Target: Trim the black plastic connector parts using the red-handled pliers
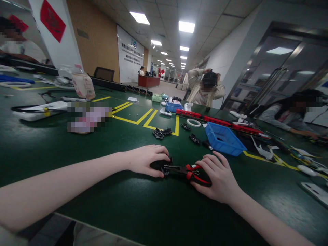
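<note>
My left hand (pixel 150 160) is closed around a small black part (pixel 164 166) on the green table, thumb on the near side and fingers on the far side. The part's exact kind is hard to make out. My right hand (pixel 217 177) grips long-nose pliers (pixel 191 172) by their red and black handles. Their long jaws point left and reach the black part; whether they pinch it cannot be told. Similar black parts lie beyond my hands: a pair (pixel 159 133) near the yellow tape, others (pixel 194 138) closer to the blue bin.
A blue plastic bin (pixel 225 138) stands beyond my right hand, with a white ring (pixel 193 122) and a red strip (pixel 217 120) behind it. At left are a phone (pixel 89 119), a white device (pixel 43 110) and a bottle (pixel 83 82). Other people sit around the table.
</note>
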Demonstrator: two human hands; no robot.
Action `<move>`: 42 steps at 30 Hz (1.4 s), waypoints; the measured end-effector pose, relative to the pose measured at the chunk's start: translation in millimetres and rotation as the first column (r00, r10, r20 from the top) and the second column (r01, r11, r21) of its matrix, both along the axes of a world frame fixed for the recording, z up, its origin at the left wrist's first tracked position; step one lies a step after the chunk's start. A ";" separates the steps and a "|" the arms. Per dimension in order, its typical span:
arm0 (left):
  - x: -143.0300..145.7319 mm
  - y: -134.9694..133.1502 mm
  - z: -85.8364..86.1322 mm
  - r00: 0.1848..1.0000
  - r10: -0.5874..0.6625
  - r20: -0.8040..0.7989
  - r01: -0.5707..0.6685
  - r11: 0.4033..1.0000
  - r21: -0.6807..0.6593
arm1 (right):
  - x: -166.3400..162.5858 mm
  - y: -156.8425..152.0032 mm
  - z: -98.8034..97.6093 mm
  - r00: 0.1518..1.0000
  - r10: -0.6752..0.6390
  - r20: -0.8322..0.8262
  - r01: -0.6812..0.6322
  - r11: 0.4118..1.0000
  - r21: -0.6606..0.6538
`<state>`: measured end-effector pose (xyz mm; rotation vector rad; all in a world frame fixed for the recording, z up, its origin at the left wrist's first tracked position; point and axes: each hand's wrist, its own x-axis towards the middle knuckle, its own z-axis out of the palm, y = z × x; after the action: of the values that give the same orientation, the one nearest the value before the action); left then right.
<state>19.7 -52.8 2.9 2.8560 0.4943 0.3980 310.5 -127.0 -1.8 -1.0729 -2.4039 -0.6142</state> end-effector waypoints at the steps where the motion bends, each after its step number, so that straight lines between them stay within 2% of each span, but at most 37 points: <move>1: 0.0 0.1 0.1 1.000 0.002 -0.003 -0.002 1.000 -0.002 | 0.3 0.1 -0.1 1.000 0.001 0.001 -0.001 1.000 -0.003; 10: 0.0 -1.5 3.4 1.000 0.007 -0.022 -0.007 1.000 -0.007 | 0.6 -0.3 0.1 1.000 0.005 -0.019 -0.006 0.999 -0.035; 16: 0.3 -1.3 6.1 0.999 0.007 -0.032 -0.007 1.000 -0.023 | -0.4 -2.1 -0.1 0.999 -0.039 -0.034 0.037 0.998 -0.046; 32: 0.8 -3.3 9.8 0.998 0.025 -0.049 -0.027 0.999 -0.036 | -2.1 -5.9 0.4 0.998 -0.051 0.026 0.047 0.992 0.120; 36: 0.4 -3.6 10.5 0.998 0.024 -0.053 -0.026 0.998 -0.049 | -2.1 -6.1 0.1 0.997 -0.070 0.013 0.068 0.992 0.111; 42: 0.8 -3.7 9.1 0.999 0.030 -0.029 -0.031 0.999 -0.044 | -1.2 -4.1 0.4 1.000 -0.029 -0.013 0.029 0.999 0.039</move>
<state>20.5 -56.5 12.0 2.8183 0.5458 0.3479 309.3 -131.1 -1.3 -1.0939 -2.3601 -0.6599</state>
